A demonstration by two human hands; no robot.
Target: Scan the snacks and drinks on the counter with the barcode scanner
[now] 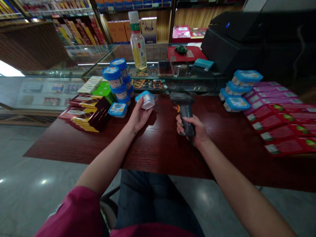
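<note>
My left hand (142,115) is closed around a small plastic tub (147,100) with a blue lid, tipped so its pale underside faces toward the scanner. In my right hand (195,126) is a dark grey barcode scanner (185,110) with a yellow trigger, its head pointing left at the tub. Both are held above the dark red-brown table. Left of my left hand lies another blue-lidded tub (118,109), beside stacked round tubs (112,76) with blue lids. What the scanner reads on the tub cannot be made out.
Chocolate-coloured packets (86,112) and a green box (103,90) sit at left. Blue-lidded tubs (237,103), purple packs (274,93) and red packs (291,128) fill the right. Behind are a tall bottle (138,46), a glass counter and a computer mouse (181,49).
</note>
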